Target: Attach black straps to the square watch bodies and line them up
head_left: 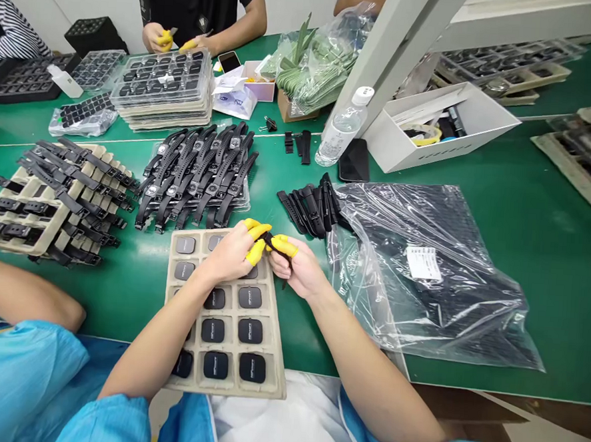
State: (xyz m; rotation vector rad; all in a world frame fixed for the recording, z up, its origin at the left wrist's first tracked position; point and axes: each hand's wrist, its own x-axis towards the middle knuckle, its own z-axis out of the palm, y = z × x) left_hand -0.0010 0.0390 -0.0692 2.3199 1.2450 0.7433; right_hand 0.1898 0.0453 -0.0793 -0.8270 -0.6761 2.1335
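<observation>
My left hand (233, 252) and my right hand (297, 266) meet above the top right corner of a beige tray (277, 340), both with yellow covers on several fingertips. Fingers of both hands pinch a small black watch strap (268, 239); part of it is hidden behind them, and whether a watch body is attached cannot be made out. In the tray's compartments lie black square watch cases (250, 331), face down or up I cannot tell. Just beyond my right hand is a loose pile of black straps (312, 209).
A clear plastic bag of black straps (472, 285) lies to the right. Strapped watches (198, 175) cover a tray ahead; another loaded tray (61, 200) stands left. A water bottle (345, 127), phone (354, 160) and white box (441, 133) stand beyond. A co-worker (203, 8) sits opposite.
</observation>
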